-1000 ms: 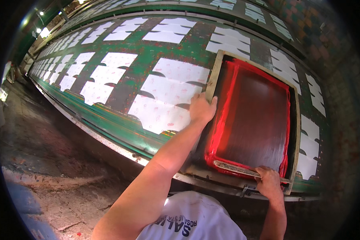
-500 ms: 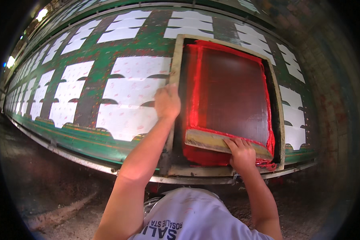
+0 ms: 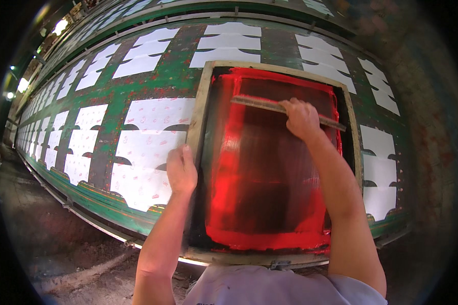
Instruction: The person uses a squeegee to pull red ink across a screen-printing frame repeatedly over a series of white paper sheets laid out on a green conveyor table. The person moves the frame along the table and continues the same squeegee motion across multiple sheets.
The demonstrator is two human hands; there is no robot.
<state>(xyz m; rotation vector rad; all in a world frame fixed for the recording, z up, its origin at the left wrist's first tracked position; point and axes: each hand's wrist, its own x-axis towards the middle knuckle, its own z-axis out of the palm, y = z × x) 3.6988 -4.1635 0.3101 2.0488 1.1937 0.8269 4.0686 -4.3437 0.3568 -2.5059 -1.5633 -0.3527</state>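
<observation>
A wooden screen-printing frame [image 3: 199, 104] lies on the long table in front of me, its dark mesh smeared with red ink [image 3: 269, 240]. My left hand [image 3: 182, 170] is closed at the frame's left rail; the fingertips are partly hidden. In my right hand [image 3: 303, 119] is a long, narrow squeegee [image 3: 259, 103], gripped near its middle. It lies slantwise across the far part of the mesh, left end farther from me. Thick red ink lines the mesh's left side and near edge. Left of the frame lie white fabric pieces [image 3: 142, 147] with small red prints.
The green table [image 3: 114, 201] stretches far to the left, with rows of white cut pieces [image 3: 226, 42] along it. More white pieces [image 3: 379, 152] lie right of the frame. A metal rail [image 3: 99, 229] runs along the near edge.
My right hand has pushed the squeegee from the near end of the mesh to its far part. The frame and my left hand appear lower and farther left in view.
</observation>
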